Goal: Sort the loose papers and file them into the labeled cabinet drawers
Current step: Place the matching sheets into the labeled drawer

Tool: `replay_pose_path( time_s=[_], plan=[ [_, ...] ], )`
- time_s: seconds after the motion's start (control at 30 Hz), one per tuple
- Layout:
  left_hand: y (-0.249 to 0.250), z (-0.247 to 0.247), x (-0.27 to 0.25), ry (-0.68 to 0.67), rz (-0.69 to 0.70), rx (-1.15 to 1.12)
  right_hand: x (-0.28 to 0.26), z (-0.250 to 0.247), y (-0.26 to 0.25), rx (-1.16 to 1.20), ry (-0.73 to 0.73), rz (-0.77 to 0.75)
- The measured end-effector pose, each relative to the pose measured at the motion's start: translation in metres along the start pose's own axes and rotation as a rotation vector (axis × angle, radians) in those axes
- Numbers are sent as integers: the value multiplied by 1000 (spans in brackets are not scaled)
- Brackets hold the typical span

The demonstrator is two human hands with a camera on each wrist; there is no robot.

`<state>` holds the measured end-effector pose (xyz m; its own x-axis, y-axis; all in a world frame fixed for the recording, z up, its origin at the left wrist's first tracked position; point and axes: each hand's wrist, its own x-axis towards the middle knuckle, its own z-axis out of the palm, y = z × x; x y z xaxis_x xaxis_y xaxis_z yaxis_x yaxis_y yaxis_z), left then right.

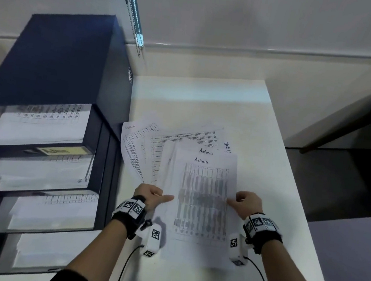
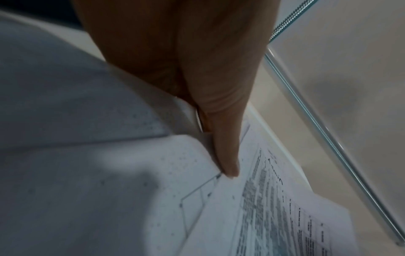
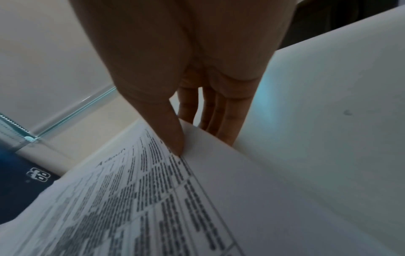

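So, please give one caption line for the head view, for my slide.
Both hands, left hand and right hand, hold an "Admin" sheet beside the open cabinet drawers.

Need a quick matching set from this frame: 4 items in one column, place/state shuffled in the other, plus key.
Items
1. top sheet headed Admin
2. drawer labelled Admin
3. fanned papers
4. cabinet

Places/states
A. dark blue, left of the white table
B. pulled open, papers inside
C. pinched at both side edges by the left hand and the right hand
D. spread on the table under the held sheet

Pairs: 1-C, 2-B, 3-D, 4-A
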<state>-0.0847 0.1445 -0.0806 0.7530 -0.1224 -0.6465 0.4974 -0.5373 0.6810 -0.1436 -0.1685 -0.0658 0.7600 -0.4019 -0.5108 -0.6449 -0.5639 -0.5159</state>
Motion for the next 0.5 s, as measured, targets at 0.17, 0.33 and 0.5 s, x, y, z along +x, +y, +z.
replay_pose_path(
  time_s=[0.17,0.33,0.5],
  plan=[
    [-7,3,-5,-18,-4,-42,-15,7,1,48,64,14],
    [-13,8,-12,117,-19,22,-27,21,-8,152,66,17],
    [-22,11,-24,211,-32,-64,-28,17,4,228,148,24]
  ],
)
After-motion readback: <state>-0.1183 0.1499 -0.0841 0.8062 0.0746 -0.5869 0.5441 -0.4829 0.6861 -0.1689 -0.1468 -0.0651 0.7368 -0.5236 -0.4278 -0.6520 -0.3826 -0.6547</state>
